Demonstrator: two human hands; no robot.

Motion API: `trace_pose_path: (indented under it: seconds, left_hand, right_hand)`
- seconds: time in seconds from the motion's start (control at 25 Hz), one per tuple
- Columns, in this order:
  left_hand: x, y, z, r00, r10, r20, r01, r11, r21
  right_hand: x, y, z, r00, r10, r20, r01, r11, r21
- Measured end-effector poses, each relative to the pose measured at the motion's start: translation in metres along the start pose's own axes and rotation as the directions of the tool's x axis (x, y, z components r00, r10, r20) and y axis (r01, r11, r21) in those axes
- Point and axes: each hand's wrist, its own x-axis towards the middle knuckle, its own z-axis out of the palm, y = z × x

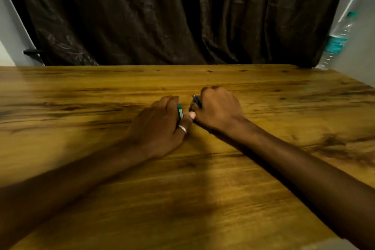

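Left hand [160, 126] holds a little green thing [180, 111], right hand [218, 109] grips a thin blue stick [196, 100], close together (maybe to join them).

table [263, 91]: wood, grained, yellow-brown, low sheen
curtain [162, 16]: dark cloth, creased, faint sheen
bottle [336, 40]: clear plastic, ribbed, teal label
ring [182, 128]: shiny metal
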Motion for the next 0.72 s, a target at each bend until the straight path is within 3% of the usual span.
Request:
trace_pose_path:
  seconds: [0.12,0.2,0.24,0.32,0.4,0.48,0.52,0.6,0.68,0.72]
  left_hand:
    - [-0.002,0.002,0.001,0.996,-0.014,-0.085,0.011,1.000,-0.028]
    - [-0.004,0.000,-0.003,0.993,0.003,-0.120,-0.006,1.000,-0.024]
    - [-0.003,0.000,-0.006,0.989,0.013,-0.150,-0.020,0.999,-0.042]
    - [-0.003,0.002,-0.009,0.967,-0.030,-0.251,-0.024,0.977,-0.210]
    - [-0.001,0.006,-0.011,0.931,-0.169,-0.323,-0.019,0.863,-0.505]
    - [0.002,0.011,-0.009,0.927,-0.258,-0.274,-0.029,0.676,-0.736]
    - [0.003,0.012,-0.007,0.934,-0.267,-0.239,-0.036,0.594,-0.803]
    - [0.005,0.011,-0.005,0.952,-0.254,-0.171,-0.035,0.466,-0.884]
    - [0.006,0.009,-0.005,0.966,-0.232,-0.110,-0.010,0.395,-0.919]
    - [0.005,0.008,-0.005,0.972,-0.218,-0.085,0.005,0.385,-0.923]
  right_hand:
    - [0.003,0.002,-0.005,0.997,0.078,0.019,-0.080,0.990,0.117]
    - [-0.001,0.002,-0.009,0.990,0.136,0.026,-0.138,0.949,0.283]
    - [-0.003,0.001,-0.012,0.984,0.175,0.042,-0.176,0.878,0.446]
    - [-0.004,0.000,-0.017,0.963,0.227,0.146,-0.253,0.575,0.778]
    - [-0.004,-0.001,-0.023,0.950,0.235,0.205,-0.274,0.316,0.909]
    - [-0.001,0.000,-0.027,0.955,0.226,0.192,-0.248,0.253,0.935]
    - [0.001,0.002,-0.027,0.958,0.217,0.185,-0.235,0.230,0.945]
    - [0.002,0.004,-0.026,0.959,0.183,0.216,-0.234,0.085,0.969]
    - [0.001,0.003,-0.024,0.956,0.157,0.248,-0.249,-0.013,0.968]
    - [0.000,0.002,-0.022,0.954,0.166,0.250,-0.252,-0.014,0.968]
